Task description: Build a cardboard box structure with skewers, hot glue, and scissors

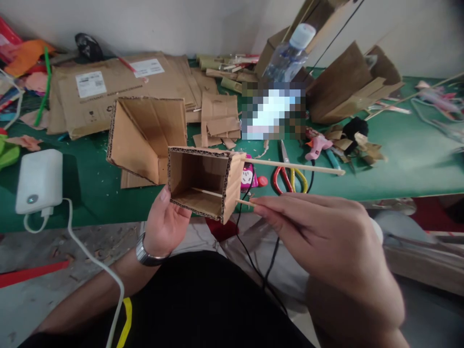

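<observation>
My left hand, with a watch on the wrist, grips a small open cardboard box from below and holds it above the table's front edge. A thin wooden stick runs through the box's lower part and pokes out of its right wall. My right hand pinches that stick's outer end between fingertips. A second, longer wooden stick juts from the box's upper right corner out to the right. Behind the box stands a larger cardboard funnel-like piece.
The green table carries flattened cardboard, red-handled scissors, a pink glue gun, a plastic bottle and cardboard scraps. A white power bank with a cable lies at left. A black cable hangs at the front.
</observation>
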A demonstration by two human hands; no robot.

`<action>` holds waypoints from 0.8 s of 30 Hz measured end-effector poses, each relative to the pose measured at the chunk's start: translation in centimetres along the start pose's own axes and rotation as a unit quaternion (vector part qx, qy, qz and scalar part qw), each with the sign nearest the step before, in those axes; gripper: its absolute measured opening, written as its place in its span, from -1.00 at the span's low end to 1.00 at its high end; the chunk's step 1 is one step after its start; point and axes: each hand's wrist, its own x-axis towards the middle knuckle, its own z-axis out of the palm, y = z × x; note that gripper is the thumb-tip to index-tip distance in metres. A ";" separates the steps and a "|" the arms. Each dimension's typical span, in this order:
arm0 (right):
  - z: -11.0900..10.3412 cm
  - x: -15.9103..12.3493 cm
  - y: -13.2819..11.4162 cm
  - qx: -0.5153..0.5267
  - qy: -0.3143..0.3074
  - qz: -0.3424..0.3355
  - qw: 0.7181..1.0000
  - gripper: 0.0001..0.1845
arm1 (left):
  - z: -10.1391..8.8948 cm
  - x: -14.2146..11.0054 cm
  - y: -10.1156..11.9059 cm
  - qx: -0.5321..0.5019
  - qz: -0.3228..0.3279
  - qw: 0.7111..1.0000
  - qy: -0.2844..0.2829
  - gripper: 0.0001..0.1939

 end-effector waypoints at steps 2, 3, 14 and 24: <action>-0.1 0.0 0.0 0.009 -0.003 0.003 1.000 -0.81 | 0.1 -0.1 0.0 0.002 0.000 1.000 -0.004 -0.71; -0.2 0.0 0.0 0.014 -0.006 0.004 1.000 -0.81 | 0.1 -0.1 0.0 0.002 0.001 1.000 -0.009 -0.71; -1.2 0.0 -0.5 0.009 -0.021 0.019 1.000 -0.78 | -0.1 -0.4 -0.5 0.012 0.056 0.998 -0.041 -0.57; -1.2 0.1 -0.5 0.005 -0.006 0.026 1.000 -0.82 | 0.6 -0.6 0.0 -0.006 0.053 0.998 -0.032 -0.51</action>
